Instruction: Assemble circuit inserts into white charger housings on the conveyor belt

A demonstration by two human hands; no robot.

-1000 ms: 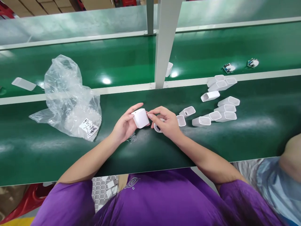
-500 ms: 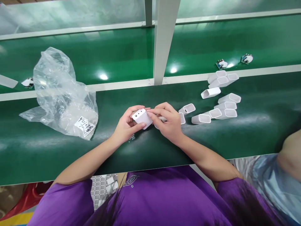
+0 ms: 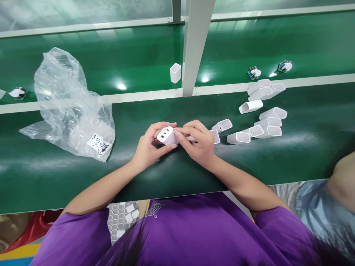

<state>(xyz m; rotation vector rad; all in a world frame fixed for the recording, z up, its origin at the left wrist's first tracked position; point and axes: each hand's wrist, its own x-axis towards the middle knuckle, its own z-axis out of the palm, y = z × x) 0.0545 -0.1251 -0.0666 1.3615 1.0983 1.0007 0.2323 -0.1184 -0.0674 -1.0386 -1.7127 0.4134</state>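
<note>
My left hand (image 3: 147, 148) is wrapped around a white charger (image 3: 171, 137), thumb below and fingers above. Its end face with several dark port openings points up and to the left. My right hand (image 3: 200, 145) is closed in a pinch, thumb and forefinger tips at the charger's upper right edge. Whatever lies between those fingertips is too small to make out. Just right of this hand lie an open white housing (image 3: 225, 125) and another one partly hidden behind the hand. Tiny clear bits (image 3: 156, 160) lie on the table under my left hand.
More white housings (image 3: 273, 122) lie in groups at right. At left is a clear plastic bag (image 3: 91, 125) with a handwritten label. Beyond a metal rail, the green belt (image 3: 133, 62) carries circuit boards (image 3: 285, 66) and a white housing (image 3: 175, 73). A grey post (image 3: 195, 48) rises mid-view. Someone sits at far right.
The charger has turned in my left hand, showing more of its port face. Circuit boards on the belt have shifted left, and a white housing has appeared beside the post.
</note>
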